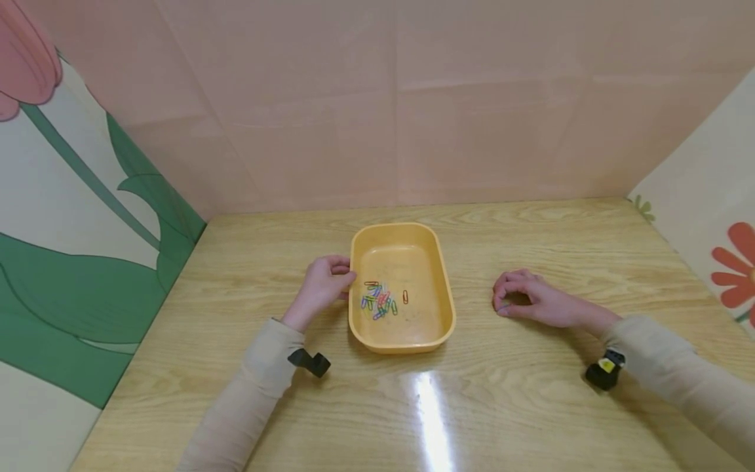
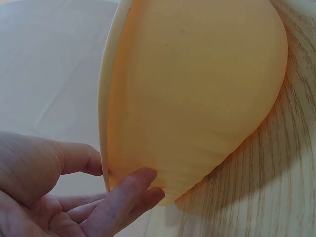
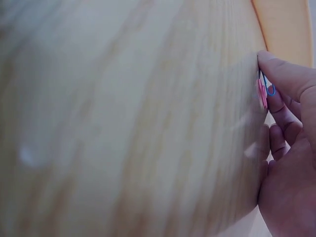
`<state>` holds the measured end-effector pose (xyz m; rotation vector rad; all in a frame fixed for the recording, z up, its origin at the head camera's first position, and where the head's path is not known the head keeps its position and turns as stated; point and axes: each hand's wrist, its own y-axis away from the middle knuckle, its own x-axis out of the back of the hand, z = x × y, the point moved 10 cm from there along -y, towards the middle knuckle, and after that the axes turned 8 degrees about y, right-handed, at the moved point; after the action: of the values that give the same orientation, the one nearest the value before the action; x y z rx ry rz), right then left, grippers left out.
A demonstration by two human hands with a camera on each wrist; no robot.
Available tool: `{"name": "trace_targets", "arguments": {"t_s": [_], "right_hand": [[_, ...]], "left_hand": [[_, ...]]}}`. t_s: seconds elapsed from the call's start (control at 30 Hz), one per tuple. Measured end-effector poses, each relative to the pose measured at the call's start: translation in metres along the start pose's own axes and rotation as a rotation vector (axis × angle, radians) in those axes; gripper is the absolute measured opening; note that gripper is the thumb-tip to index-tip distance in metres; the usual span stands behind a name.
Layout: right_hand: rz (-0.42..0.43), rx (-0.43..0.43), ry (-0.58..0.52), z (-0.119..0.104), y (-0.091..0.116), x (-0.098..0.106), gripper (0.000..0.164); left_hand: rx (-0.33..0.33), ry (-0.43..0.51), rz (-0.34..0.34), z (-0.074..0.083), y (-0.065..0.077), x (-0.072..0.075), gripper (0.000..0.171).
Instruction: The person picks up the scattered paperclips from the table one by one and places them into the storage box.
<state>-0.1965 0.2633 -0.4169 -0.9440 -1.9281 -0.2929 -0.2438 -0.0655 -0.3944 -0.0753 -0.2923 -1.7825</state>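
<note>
A yellow plastic tray (image 1: 413,262) stands on the table with several coloured paper clips (image 1: 380,300) in its left half and a lone red paper clip (image 1: 405,297) near its middle. My left hand (image 1: 326,283) grips the tray's left side, thumb at the rim and fingertips against the outer wall (image 2: 197,98). To the right of the tray, my right hand (image 1: 533,300) rests low at the tabletop, thumb and fingers curled together. Between them, in the right wrist view, show a blue paper clip (image 3: 271,91) and pink paper clips (image 3: 262,94), partly hidden by the fingers.
The wooden table (image 1: 531,406) runs back to a pink wall covering (image 1: 401,131). Panels printed with flowers stand at the left (image 1: 88,295) and right (image 1: 708,196). Each wrist wears a small black camera, one on the left sleeve (image 1: 248,387) and one on the right.
</note>
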Motion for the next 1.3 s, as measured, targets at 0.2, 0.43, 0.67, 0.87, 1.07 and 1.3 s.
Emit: {"name": "trace_targets", "arguments": {"t_s": [0.2,0.43,0.67,0.87,1.07,1.3], "right_hand": [[-0.043,0.075,-0.072,-0.012,-0.008,0.004,0.017],[-0.251,-0.024,-0.317,0.001,-0.016,-0.003,0.004],[-0.195,-0.166,-0.303,0.003,-0.046,0.012,0.014],[-0.134,-0.309,-0.431,-0.009,-0.080,0.026,0.024],[-0.126,-0.428,-0.544,-0.024,-0.112,0.024,0.032],[-0.144,-0.447,-0.667,-0.044,-0.143,0.015,0.033]], "left_hand": [[0.001,-0.003,-0.002,-0.001,-0.001,0.000,0.033],[0.004,0.002,-0.001,0.001,-0.001,0.001,0.033],[0.023,0.011,0.002,-0.001,-0.002,0.001,0.034],[0.016,0.010,0.008,0.000,-0.002,0.001,0.034],[0.011,0.015,0.004,0.000,-0.002,-0.001,0.034],[0.019,0.005,0.013,-0.001,-0.003,-0.001,0.034]]}}
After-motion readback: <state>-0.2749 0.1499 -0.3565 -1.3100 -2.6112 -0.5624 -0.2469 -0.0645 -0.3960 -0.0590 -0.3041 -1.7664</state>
